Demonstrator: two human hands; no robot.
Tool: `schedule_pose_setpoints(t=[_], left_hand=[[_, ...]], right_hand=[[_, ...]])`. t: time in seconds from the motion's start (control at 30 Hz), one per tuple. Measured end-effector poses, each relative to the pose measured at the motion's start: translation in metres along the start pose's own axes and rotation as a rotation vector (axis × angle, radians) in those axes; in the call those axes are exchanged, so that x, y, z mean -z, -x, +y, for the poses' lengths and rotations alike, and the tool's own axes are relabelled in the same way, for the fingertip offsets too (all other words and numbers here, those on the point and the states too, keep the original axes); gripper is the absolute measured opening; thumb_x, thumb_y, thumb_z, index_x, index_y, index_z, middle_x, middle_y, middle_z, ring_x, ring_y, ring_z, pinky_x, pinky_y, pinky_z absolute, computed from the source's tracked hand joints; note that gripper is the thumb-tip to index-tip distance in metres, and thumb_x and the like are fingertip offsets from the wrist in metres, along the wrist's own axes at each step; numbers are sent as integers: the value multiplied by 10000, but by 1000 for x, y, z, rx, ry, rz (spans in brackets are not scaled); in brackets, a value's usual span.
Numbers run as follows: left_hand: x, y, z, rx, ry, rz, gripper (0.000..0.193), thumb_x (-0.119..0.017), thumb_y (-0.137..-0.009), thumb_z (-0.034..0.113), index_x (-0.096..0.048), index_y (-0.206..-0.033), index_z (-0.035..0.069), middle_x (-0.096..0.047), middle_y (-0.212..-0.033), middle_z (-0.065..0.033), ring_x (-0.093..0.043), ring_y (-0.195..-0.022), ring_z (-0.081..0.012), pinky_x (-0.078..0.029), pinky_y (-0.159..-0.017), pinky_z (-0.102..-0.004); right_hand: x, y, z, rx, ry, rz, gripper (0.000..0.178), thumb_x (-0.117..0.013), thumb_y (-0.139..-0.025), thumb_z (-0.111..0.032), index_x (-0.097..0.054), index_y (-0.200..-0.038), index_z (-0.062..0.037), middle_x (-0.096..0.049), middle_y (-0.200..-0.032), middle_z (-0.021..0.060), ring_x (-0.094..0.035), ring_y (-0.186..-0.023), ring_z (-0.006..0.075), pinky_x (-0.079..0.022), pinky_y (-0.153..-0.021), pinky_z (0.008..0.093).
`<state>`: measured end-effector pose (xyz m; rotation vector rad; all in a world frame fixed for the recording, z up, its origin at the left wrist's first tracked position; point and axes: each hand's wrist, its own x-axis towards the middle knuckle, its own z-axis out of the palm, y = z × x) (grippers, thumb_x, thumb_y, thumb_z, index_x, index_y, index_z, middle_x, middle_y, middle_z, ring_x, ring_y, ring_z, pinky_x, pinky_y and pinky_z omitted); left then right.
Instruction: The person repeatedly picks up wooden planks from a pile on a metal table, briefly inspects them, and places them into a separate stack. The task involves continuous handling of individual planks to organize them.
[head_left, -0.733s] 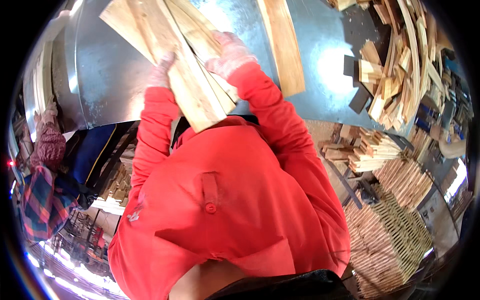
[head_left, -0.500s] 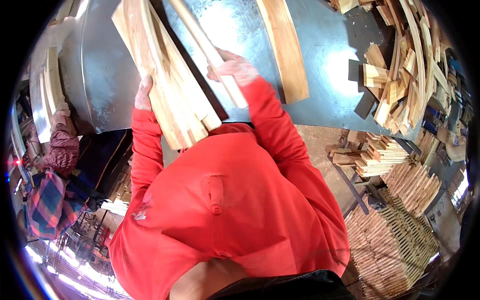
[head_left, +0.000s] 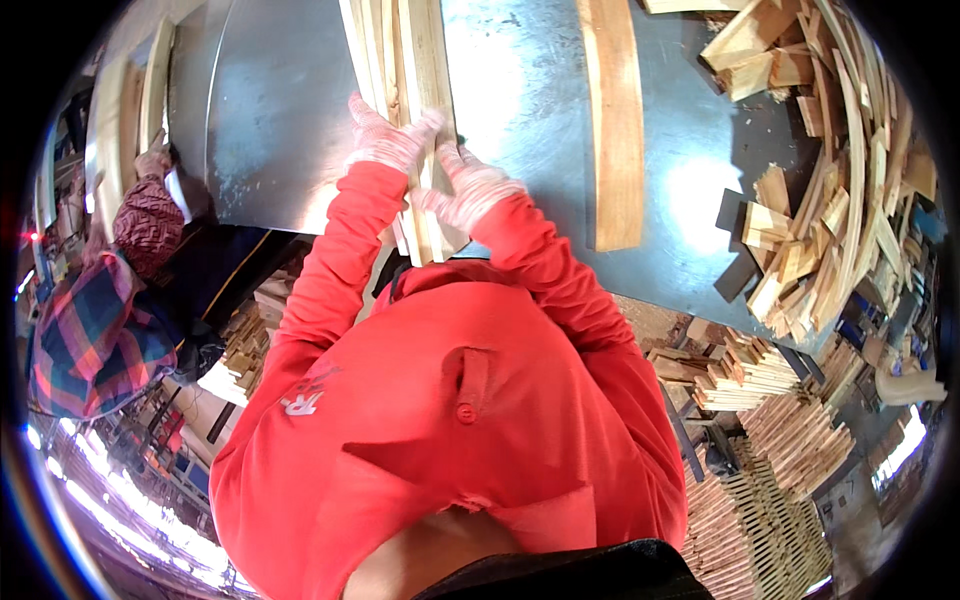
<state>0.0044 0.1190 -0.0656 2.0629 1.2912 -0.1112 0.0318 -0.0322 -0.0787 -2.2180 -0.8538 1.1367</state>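
Observation:
A bundle of long pale wooden strips point(head_left: 408, 60) lies close together on the metal tabletop, its near ends reaching the table edge by my red shirt. My left hand point(head_left: 388, 140) spans the bundle from its left side, with fingers along the outer strip and the thumb over the top, slightly blurred. On the right side, my right hand point(head_left: 470, 188) grips the bundle nearer to me, its thumb lying across the strips. Both hands are whitish, as if gloved or dusty. To the right, apart from both hands, lies a single wider wooden board point(head_left: 615, 130).
The metal table point(head_left: 530, 190) has a heap of offcuts and curved strips point(head_left: 790, 255) at its right end. Stacked wooden slats point(head_left: 765, 500) stand below on the right. At left, a co-worker in a plaid garment point(head_left: 100, 335) has a hand on other boards point(head_left: 157, 85).
The fanned-out strips are now drawn together into a bundle, along with the strip my right hand held. My hands have come close together, and the view has shifted.

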Motion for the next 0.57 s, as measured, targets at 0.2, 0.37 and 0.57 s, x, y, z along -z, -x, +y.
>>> schedule_pose_setpoints(t=[0.2, 0.37, 0.57], left_hand=[[-20, 13, 21, 37, -264, 12, 1132, -762, -698, 404, -19, -1496, 101, -296, -1419, -299, -423, -1264, -432, -413, -1021, -447], [56, -7, 13, -99, -114, 28, 1108, -794, -672, 281, -85, -1488, 40, -321, -1437, -271, -399, -1303, -371, -322, -1101, -394], [126, -81, -94, -186, -440, 50, 1065, -717, -750, 380, -43, -1495, 26, -192, -1544, -146, -176, -1426, -252, -119, -1165, -380]], right_hand=[[59, 36, 118, -469, 531, 686, 1003, -700, -705, -578, -265, -1464, -87, -375, -1420, 240, -382, -1294, 397, -337, -1062, 456], [62, 55, 142, -441, 66, 608, 892, -760, -711, -403, -338, -1437, -102, -339, -1444, 227, -386, -1301, 362, -379, -1042, 440], [47, 48, 194, -81, -1074, 289, 723, -703, -803, -332, -372, -1429, -185, -307, -1482, 194, -405, -1293, 342, -386, -1045, 437]])
